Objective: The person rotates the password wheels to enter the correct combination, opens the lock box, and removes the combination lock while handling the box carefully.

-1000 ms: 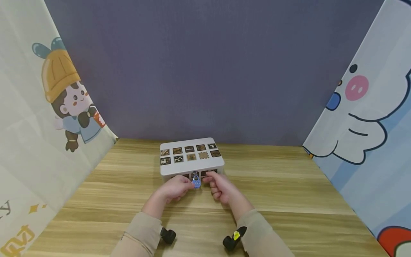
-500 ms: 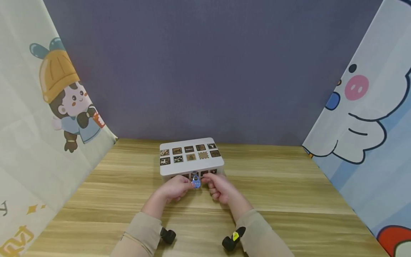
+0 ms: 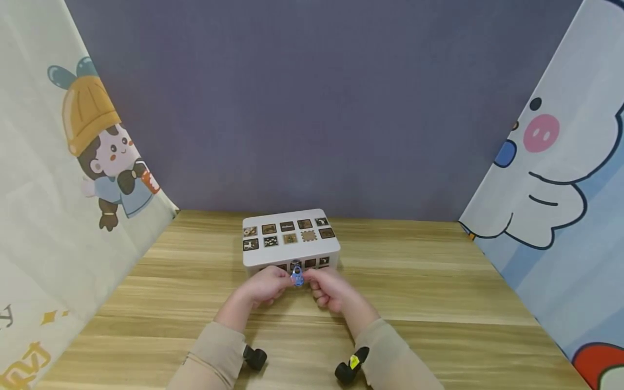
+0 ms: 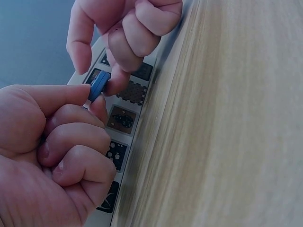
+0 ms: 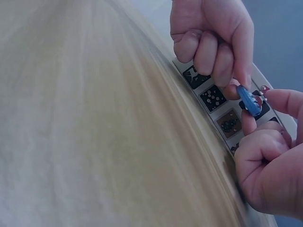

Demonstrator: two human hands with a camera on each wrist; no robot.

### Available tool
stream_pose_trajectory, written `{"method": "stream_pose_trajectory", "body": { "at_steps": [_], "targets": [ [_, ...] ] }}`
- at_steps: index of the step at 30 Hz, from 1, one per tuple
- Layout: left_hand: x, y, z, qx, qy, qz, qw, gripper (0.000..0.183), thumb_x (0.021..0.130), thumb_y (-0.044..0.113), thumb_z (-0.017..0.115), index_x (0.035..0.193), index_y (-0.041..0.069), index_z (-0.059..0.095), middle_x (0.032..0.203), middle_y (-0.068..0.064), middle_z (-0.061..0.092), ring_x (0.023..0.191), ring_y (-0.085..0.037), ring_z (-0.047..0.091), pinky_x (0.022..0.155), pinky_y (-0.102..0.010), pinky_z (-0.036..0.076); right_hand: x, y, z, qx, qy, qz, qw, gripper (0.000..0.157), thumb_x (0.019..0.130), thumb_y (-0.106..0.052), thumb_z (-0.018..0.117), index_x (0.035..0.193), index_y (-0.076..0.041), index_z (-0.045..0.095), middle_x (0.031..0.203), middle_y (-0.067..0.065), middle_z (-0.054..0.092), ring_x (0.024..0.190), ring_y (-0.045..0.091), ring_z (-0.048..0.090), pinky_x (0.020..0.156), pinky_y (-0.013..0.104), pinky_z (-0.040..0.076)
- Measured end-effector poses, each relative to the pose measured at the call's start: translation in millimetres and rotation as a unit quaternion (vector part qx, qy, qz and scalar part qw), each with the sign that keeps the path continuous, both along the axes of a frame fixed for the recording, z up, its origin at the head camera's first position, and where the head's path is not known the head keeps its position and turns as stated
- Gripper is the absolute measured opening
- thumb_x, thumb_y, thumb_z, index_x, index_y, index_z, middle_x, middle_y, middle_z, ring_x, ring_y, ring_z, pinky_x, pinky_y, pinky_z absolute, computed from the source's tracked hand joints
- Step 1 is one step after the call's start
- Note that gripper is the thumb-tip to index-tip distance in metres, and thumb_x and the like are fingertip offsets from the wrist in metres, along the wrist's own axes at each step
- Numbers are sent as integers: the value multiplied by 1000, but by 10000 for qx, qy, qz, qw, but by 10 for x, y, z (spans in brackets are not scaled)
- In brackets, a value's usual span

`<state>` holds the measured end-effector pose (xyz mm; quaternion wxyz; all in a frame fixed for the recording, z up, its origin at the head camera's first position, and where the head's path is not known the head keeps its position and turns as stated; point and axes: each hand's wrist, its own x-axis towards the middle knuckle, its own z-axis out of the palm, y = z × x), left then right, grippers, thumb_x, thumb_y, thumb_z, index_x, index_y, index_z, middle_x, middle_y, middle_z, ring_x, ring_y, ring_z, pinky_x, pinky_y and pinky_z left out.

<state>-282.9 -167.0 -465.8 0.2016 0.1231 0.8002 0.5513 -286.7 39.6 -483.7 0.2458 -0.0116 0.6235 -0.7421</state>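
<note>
A white tin box point(image 3: 287, 253) with rows of small dark pictures stands on the wooden table. At the middle of its front, by the clasp, hangs a small blue combination padlock point(image 3: 298, 278). My left hand point(image 3: 267, 283) pinches the padlock's left edge between thumb and index finger; its other fingers curl into the palm. From the other side comes my right hand point(image 3: 331, 288), with its index finger behind the padlock point(image 5: 248, 101) and its thumb in front, near the dials. The right hand's remaining fingers are folded.
Wooden tabletop point(image 3: 414, 281) surrounds the tin. Behind it rises a plain grey-blue panel point(image 3: 322, 108). Cartoon-printed sheets hang at the left point(image 3: 39, 216) and right point(image 3: 575, 216). A black camera point(image 3: 255, 358) is strapped to the left wrist and another point(image 3: 348, 369) to the right.
My right hand has moved slightly left and down, from beside the padlock to its right edge. The left hand and the tin have stayed in place.
</note>
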Motion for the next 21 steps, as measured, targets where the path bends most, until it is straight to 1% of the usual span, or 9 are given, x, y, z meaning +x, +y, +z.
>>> {"method": "stream_pose_trajectory", "body": {
  "at_steps": [5,12,21],
  "targets": [
    [-5,-2,-8,16,20,-15,10000,25,99,17,60,80,1,56,52,6,34,42,-7,27,40,-22,25,16,-28,-11,114,108,9,9999,20,88,-19,71,76,-9,58,54,-9,34,45,4,26,41,18,21],
    [4,1,2,15,5,8,10000,24,99,16,59,81,1,56,52,6,34,42,-7,27,40,-22,26,12,-66,-51,310,324,-14,9990,26,89,-19,70,74,-10,52,55,-8,33,45,5,26,40,19,22],
    [0,-1,2,-34,8,-14,10000,25,99,17,59,80,2,55,52,6,34,42,-7,26,40,-21,26,14,-84,-69,386,379,-41,9985,23,91,-20,69,78,-8,53,55,-7,34,44,5,27,39,19,23]
  ]
}}
